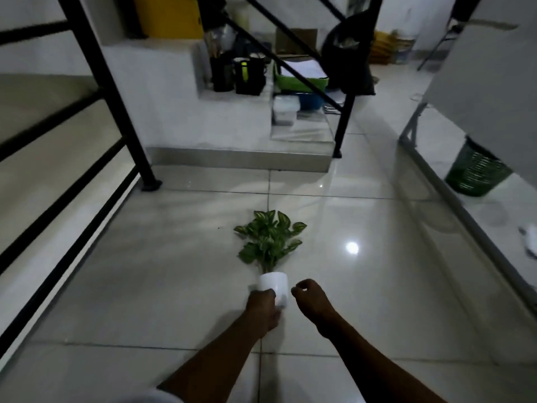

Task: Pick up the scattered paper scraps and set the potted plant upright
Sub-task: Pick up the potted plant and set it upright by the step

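A potted plant lies on its side on the tiled floor, its green-and-white leaves (268,239) pointing away from me and its white pot (274,285) towards me. My left hand (263,311) is wrapped around the pot's base. My right hand (309,296) hovers just right of the pot with the fingers curled loosely and nothing in it. A white scrap (530,239) shows at the right edge of the floor.
A black stair railing (101,82) runs along the left. A low step (241,158) holds black containers, a green tray (302,82) and boxes. A green basket (476,173) stands under a white table at right.
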